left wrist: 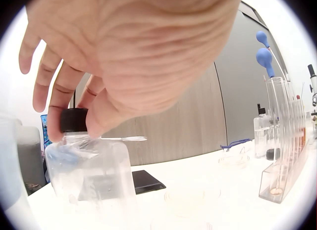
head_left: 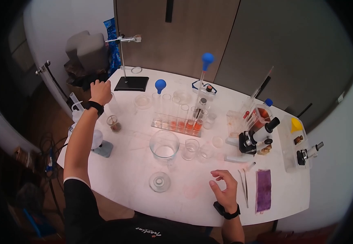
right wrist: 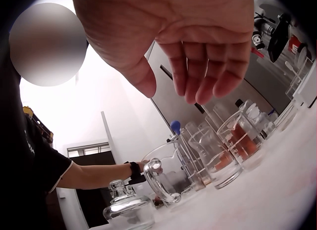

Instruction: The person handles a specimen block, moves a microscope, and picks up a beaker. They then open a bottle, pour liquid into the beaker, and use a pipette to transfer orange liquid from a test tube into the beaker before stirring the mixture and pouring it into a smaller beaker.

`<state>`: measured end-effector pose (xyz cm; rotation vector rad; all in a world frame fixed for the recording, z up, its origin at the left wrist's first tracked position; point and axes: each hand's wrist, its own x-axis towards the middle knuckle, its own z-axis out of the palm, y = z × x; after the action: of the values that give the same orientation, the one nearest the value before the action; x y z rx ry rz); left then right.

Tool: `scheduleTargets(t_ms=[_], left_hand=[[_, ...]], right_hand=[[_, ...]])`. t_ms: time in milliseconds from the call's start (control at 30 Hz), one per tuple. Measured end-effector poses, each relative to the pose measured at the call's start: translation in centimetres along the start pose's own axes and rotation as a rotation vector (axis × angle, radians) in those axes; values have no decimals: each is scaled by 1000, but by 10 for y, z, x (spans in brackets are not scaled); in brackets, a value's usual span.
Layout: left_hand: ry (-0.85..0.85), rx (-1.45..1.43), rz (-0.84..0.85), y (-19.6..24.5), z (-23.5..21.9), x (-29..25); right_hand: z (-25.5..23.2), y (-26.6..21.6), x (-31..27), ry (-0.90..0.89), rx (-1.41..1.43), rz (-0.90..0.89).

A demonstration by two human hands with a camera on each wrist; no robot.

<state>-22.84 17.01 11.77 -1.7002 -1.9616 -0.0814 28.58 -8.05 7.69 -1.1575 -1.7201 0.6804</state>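
Note:
My left hand [head_left: 100,92] reaches to the far left of the table. In the left wrist view its thumb and fingers pinch the black cap [left wrist: 74,120] of a clear, square-shouldered plastic bottle [left wrist: 106,163]. The bottle stands upright. My right hand [head_left: 225,188] hovers over the near right of the table, its fingers loosely bent with nothing between them. Tweezers [head_left: 245,189] and a purple cloth [head_left: 263,191] lie to its right. To its left are a glass lid [head_left: 160,182] and a glass pitcher [head_left: 151,147] with a handle.
A rack [head_left: 176,130] of test tubes, several with orange liquid, stands mid-table. Beakers [head_left: 190,149] sit before it. A black microscope [head_left: 247,142] is at the right, a retort stand [head_left: 131,83] at the back left. A small jar [head_left: 114,123] stands near my left forearm.

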Motion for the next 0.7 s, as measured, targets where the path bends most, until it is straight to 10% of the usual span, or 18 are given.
scheduleTargets(t_ms=[467, 700], left_hand=[[5, -24, -6, 1, -4, -5], [320, -160, 76, 13, -56, -20]], right_hand=[[2, -1, 0, -65, -24, 5], [3, 0, -1, -31, 13, 25]])
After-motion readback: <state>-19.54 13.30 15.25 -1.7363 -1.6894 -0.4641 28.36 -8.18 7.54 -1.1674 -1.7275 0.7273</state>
